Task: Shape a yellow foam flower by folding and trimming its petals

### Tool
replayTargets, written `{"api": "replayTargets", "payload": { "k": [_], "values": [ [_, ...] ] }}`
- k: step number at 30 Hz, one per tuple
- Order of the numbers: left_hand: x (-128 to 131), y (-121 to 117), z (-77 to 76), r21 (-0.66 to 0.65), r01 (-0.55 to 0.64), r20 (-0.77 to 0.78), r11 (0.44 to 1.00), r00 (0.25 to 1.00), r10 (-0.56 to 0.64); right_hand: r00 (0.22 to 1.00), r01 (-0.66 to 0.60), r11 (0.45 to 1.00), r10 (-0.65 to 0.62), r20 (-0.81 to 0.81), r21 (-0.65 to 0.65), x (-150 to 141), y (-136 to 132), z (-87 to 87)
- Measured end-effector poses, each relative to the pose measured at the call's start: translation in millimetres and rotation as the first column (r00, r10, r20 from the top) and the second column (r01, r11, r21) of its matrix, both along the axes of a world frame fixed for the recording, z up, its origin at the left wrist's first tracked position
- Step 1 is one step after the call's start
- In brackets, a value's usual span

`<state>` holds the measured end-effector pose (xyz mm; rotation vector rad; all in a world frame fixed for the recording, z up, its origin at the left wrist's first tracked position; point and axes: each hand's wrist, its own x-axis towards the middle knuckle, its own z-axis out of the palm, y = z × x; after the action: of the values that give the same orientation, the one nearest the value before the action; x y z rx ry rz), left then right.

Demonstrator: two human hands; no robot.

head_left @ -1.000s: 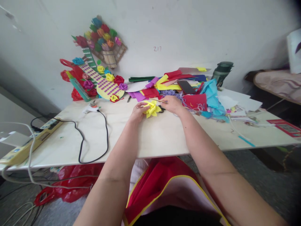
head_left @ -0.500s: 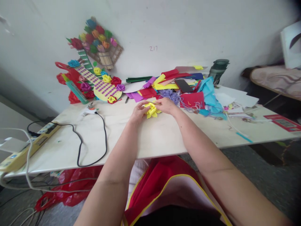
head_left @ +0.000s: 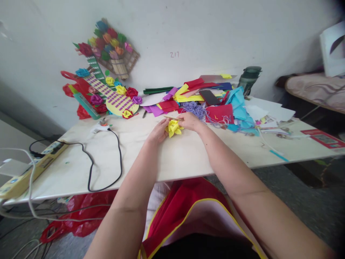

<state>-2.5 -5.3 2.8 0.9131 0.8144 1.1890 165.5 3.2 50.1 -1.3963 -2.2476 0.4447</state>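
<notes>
A yellow paper flower point(head_left: 174, 128) with pointed petals is between my two hands, just over the table. My left hand point(head_left: 159, 131) is closed on its left side, the fingers partly hidden behind the petals. In my right hand point(head_left: 190, 121) a thin stick point(head_left: 172, 118) is pinched; it lies across the top of the flower and points left. The right fingers are close to the flower's right side, and I cannot tell whether they touch it. Beyond my hands lie a bundle of purple yarn point(head_left: 194, 109) and a red cloth piece point(head_left: 220, 114).
Coloured paper strips point(head_left: 192, 90), a phone point(head_left: 209, 97) and a dark bottle point(head_left: 249, 80) stand along the wall. On the left are a flower-decorated guitar shape point(head_left: 120, 100), a glue gun point(head_left: 100, 126) with its black cord point(head_left: 121, 158), and a power strip point(head_left: 40, 163).
My left fingers have shifted from the flower's top toward its left side, so more petals show. The stick stays in my right hand. The view has moved slightly.
</notes>
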Motion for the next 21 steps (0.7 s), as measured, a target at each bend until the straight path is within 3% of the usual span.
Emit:
{"api": "replayTargets", "payload": {
  "k": [8,21],
  "values": [
    [-16,-2,-2.6,0.083,0.218,0.044,0.973,0.974,-0.222,0.997,-0.045,0.999,0.044,-0.058,-0.014,1,7,-5.9],
    [-12,-7,-2.1,0.111,0.229,-0.073,0.967,0.972,-0.222,0.994,-0.073,0.996,0.069,-0.08,-0.044,3,5,-3.3]
  ]
}}
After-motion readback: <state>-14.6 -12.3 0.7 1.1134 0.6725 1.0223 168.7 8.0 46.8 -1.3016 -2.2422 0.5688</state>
